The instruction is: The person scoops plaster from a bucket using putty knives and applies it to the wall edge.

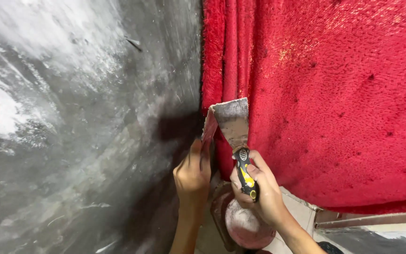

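Note:
My right hand grips the black and yellow handle of a putty knife, whose wide metal blade points upward. My left hand holds a second flat blade, edge-on, pressed against the side of the putty knife's blade. Both blades sit where the grey wall meets a red fuzzy cloth. The wall carries white smears of filler at the upper left.
The red cloth hangs over the right half of the view, with folds near the wall edge. Below my hands stands a round reddish container dusted with white. Pale floor tiles and a metal strip show at the lower right.

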